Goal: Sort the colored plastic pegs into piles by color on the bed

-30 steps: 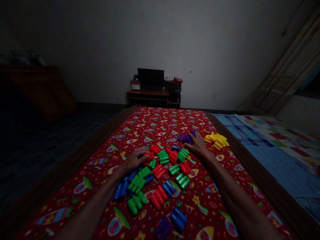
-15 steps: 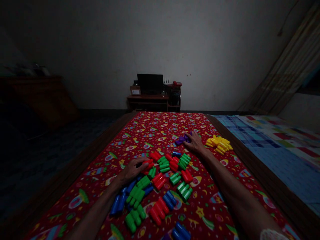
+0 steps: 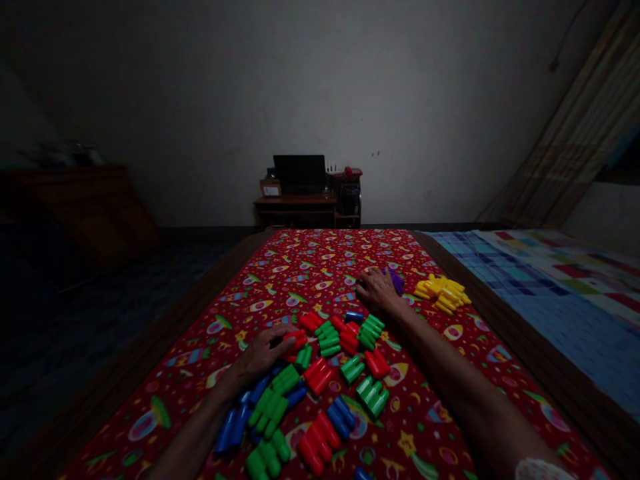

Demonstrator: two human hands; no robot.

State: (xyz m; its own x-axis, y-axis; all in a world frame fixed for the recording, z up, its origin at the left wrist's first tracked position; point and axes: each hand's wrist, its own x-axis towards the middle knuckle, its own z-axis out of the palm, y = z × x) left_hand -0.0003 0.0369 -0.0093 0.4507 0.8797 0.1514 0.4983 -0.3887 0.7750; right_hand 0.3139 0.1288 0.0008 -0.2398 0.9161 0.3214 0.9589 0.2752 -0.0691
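Your right hand point(image 3: 376, 291) is seemingly grouping purple blocks point(image 3: 398, 282), hold unclear; your left hand point(image 3: 263, 351) is pinching a red block point(image 3: 299, 341), likely needing sorting next.

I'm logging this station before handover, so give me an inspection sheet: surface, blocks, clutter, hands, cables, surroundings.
Surface: red patterned cover.
Blocks: yellow blocks piled; purple blocks to their left; red blocks, green blocks and blue blocks mixed nearer.
Clutter: small items on the left cabinet, too dark to name.
Hands: left hand touches a red block; right hand by the purple blocks; grips unclear.
Cables: thin cord on the wall, upper right.
Surroundings: desk with monitor; curtain.
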